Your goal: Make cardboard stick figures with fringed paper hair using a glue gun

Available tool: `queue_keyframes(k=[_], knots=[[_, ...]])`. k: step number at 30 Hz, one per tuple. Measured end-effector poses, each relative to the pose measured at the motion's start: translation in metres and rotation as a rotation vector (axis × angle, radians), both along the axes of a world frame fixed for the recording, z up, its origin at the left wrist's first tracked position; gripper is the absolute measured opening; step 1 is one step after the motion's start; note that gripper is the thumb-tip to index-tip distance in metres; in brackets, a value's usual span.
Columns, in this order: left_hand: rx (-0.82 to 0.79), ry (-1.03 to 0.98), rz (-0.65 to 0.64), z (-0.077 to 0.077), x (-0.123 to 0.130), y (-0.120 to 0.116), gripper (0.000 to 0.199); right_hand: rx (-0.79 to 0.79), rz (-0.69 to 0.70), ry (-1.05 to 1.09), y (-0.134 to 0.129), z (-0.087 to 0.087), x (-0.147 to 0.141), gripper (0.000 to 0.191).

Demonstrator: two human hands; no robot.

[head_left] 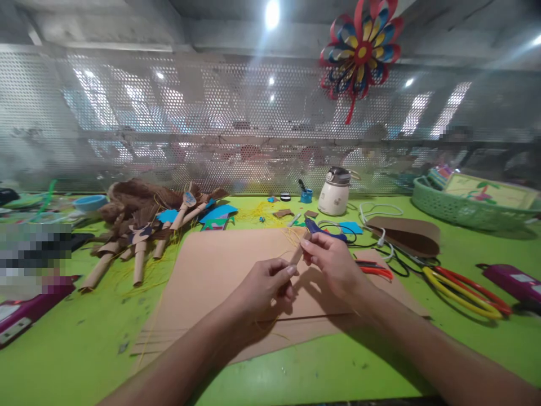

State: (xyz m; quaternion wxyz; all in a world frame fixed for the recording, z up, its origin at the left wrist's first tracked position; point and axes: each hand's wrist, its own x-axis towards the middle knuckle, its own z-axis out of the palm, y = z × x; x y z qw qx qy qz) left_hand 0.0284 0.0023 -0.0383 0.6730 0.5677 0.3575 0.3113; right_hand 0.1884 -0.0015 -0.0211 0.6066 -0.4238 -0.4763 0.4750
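Note:
Between my two hands is a small narrow piece of brown paper (299,252), held slanted above a stack of brown paper sheets (211,270). My left hand (270,282) pinches its lower end between thumb and fingers. At its upper end, my right hand (327,259) grips it with thumb and fingertips. Thin yellow strands (291,235) lie on the sheets behind the piece, and a few more hang below my left hand. A blue-handled tool (325,231) rests just beyond my right hand.
Rolled brown paper figures (141,254) lie at left. Behind stands a white bottle (333,194). To the right are red-handled scissors (374,269), yellow-handled scissors (460,296), cables (397,262), a green basket (469,211) and a purple power strip (513,282).

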Motion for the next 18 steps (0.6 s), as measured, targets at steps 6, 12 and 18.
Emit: queue_keyframes(k=[6,12,18], knots=[[-0.038,0.006,0.017,-0.0071,-0.0017,0.0049,0.029,-0.075,0.096,0.104,-0.0028,0.0028,0.0013,0.023],[-0.005,0.048,0.015,-0.0083,-0.0012,0.0055,0.027,-0.065,-0.012,0.044,0.0015,0.0006,0.0038,0.028],[-0.018,0.033,-0.026,-0.0034,-0.002,0.0032,0.028,-0.04,-0.067,-0.001,-0.0009,0.0015,0.0029,0.027]])
